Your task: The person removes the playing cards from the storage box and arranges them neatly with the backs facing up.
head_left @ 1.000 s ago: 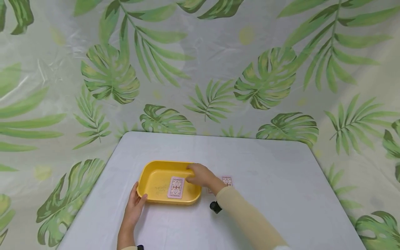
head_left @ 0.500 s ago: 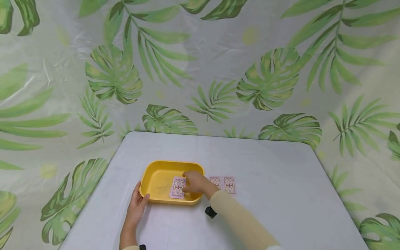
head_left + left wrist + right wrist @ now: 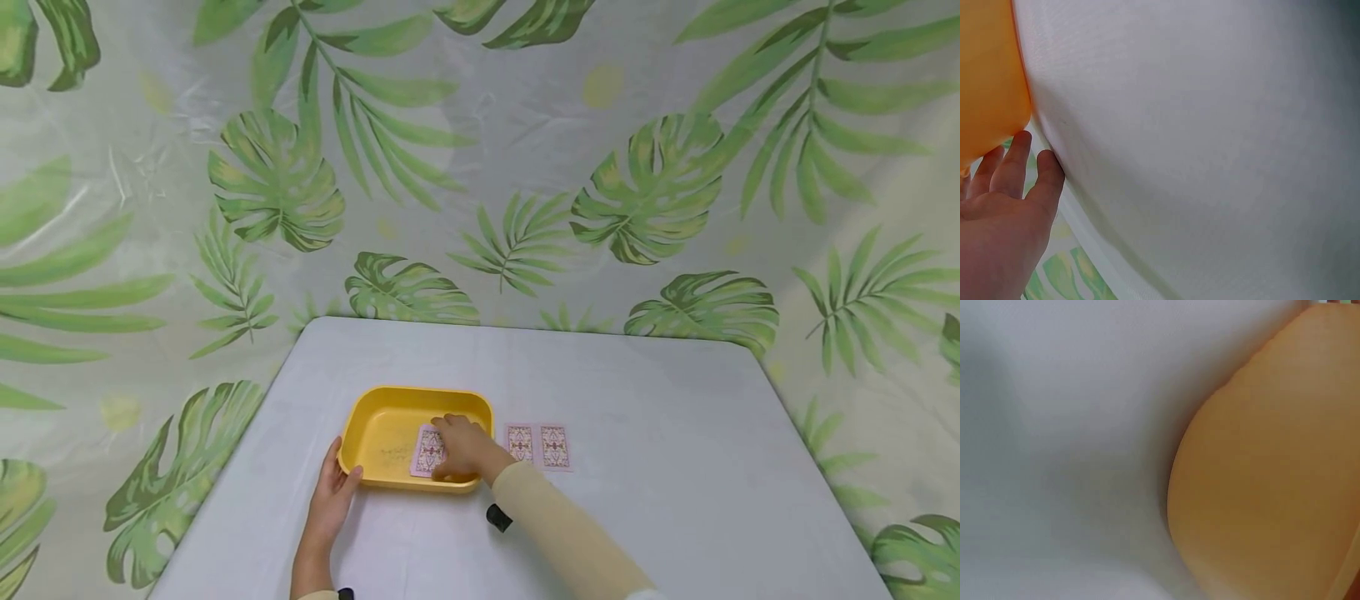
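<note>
A yellow plastic tray [image 3: 375, 479] sits on the white table left of centre. My left hand [image 3: 332, 492] holds its near left corner, thumb at the front rim and fingers along the outer wall. In the left wrist view the fingertips [image 3: 1019, 139] touch that wall. Inside the tray lies a playing card [image 3: 427, 450], patterned back up; whether others lie under it cannot be seen. My right hand [image 3: 465, 447] reaches over the right rim and grips this card across its far and near ends, hiding its right part. The right wrist view shows just the tray wall [image 3: 1260, 456].
Two more playing cards, a left one [image 3: 520, 443] and a right one [image 3: 555, 448], lie face down side by side on the table [image 3: 637, 500], just right of the tray. A leaf-printed sheet [image 3: 525, 167] hangs behind the table.
My right hand has moved left and down from the tray's right rim onto the card inside, uncovering the two cards on the table. My left hand keeps its place at the tray's corner.
</note>
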A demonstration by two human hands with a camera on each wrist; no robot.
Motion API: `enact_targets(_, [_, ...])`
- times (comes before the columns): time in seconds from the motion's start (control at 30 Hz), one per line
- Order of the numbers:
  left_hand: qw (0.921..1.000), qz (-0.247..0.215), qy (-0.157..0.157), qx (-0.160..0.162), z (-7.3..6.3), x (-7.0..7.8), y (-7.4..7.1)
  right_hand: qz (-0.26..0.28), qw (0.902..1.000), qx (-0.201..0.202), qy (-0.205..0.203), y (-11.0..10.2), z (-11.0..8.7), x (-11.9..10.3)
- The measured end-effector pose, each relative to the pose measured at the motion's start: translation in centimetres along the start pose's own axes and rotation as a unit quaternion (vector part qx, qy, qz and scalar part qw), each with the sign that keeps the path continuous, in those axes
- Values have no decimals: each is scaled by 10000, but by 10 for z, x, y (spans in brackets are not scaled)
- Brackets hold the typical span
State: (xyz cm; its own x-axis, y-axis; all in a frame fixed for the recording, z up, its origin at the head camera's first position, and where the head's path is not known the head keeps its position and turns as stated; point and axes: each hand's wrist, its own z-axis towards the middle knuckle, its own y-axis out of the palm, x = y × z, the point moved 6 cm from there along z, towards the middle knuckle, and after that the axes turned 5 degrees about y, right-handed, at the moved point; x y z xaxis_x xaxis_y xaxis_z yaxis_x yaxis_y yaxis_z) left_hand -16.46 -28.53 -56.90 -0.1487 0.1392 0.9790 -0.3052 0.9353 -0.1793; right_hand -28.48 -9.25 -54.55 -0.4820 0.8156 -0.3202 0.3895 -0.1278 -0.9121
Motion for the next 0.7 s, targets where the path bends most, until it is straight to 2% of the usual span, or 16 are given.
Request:
enact_targets(0.17, [9999,-87,139,-50,1,0,-1,-194,9998,12,-67,4,1,-5])
enact_targets(0.4, [10000,-2,28,0,1,-2,0,-384,9993,-3,-30,10,2,-3])
enact_targets(0.7, [10000,-51,47,4,1,-2,0,-690,9976,43,-40,12,4,-7])
